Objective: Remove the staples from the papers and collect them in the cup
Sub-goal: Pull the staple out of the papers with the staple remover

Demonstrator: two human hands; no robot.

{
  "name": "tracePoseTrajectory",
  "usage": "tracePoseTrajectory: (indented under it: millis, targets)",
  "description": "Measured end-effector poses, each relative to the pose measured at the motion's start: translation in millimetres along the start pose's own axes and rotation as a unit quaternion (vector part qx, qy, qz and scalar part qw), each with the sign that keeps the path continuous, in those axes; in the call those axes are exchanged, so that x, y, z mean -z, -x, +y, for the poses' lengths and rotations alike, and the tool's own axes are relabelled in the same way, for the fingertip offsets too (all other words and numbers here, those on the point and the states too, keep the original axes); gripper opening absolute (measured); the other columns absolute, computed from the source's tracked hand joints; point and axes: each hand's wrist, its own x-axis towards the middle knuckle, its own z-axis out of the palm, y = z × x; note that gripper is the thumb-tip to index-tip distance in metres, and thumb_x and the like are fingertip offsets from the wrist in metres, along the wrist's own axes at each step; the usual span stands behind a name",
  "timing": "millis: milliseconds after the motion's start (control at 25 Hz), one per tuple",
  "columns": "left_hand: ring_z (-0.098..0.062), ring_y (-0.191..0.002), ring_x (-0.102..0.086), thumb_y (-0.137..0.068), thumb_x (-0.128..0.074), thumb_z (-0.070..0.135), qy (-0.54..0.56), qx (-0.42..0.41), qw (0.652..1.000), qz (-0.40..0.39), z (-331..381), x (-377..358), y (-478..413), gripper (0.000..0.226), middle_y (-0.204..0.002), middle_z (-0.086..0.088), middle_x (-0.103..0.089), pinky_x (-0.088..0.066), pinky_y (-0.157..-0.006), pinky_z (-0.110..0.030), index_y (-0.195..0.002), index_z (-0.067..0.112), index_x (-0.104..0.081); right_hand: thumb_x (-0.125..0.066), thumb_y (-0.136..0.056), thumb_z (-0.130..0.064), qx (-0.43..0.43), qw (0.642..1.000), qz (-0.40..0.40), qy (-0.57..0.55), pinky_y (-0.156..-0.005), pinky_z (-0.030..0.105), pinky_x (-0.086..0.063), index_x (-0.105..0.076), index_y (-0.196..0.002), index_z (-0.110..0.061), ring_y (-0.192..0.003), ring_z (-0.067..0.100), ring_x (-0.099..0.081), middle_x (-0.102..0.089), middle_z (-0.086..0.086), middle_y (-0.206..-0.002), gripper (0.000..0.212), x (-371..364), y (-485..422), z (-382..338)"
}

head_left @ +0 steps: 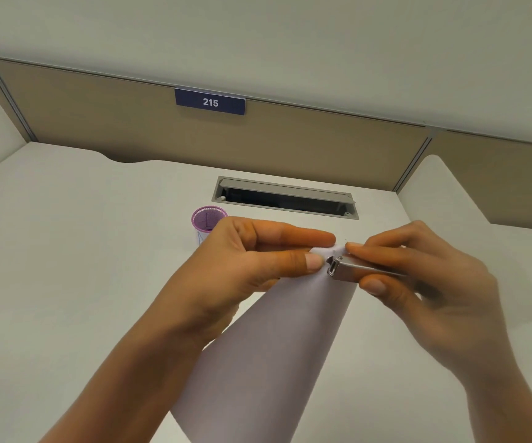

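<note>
While the left hand [252, 260] pinches the papers [268, 340], the right hand [418, 270] clamps a metal staple remover [351, 268].

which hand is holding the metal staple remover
The right hand: its grip is closed on the silver staple remover. The left hand only pinches the paper corner.

Even, soft indoor light falls from above, bright without glare on the pale surface [66, 251]. Faint, diffuse shadows sit under the paper [274, 340] and beside the right hand [418, 282] (its edge is slightly motion-blurred). The wide lens bows the partition [290, 145] lines, with stretching toward the corners. Overall sharpness is moderate, with compression softness.
</note>
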Motion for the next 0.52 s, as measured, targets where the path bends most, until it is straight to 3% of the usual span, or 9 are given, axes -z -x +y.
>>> tracePoseTrajectory:
  millis: [240,520]
  targets:
    - [-0.009,-0.085,-0.073,-0.064,-0.075,0.029,0.01,-0.052,0.996,0.069,3.2,1.5,2.7,0.03,-0.09,0.009,-0.078,-0.055,-0.065,-0.014,-0.094,0.028,-0.078,-0.061,-0.086,-0.031,-0.085,0.994,0.057,-0.05,-0.071,0.012,-0.051,-0.071,-0.106,-0.018,-0.093,0.017,-0.066,-0.069,-0.001,-0.097,0.026,-6.7,3.9,-3.9]
    - [-0.003,-0.081,-0.072,-0.063,-0.074,0.03,-0.005,-0.07,0.992,0.109,3.2,-5.1,1.0,0.029,-0.085,0.013,-0.077,-0.052,-0.061,-0.009,-0.092,0.029,-0.078,-0.063,-0.085,-0.026,-0.092,0.993,0.069,-0.027,-0.071,0.011,-0.051,-0.071,-0.108,-0.015,-0.095,0.015,-0.065,-0.07,-0.001,-0.099,0.027,-11.7,0.5,-12.8]
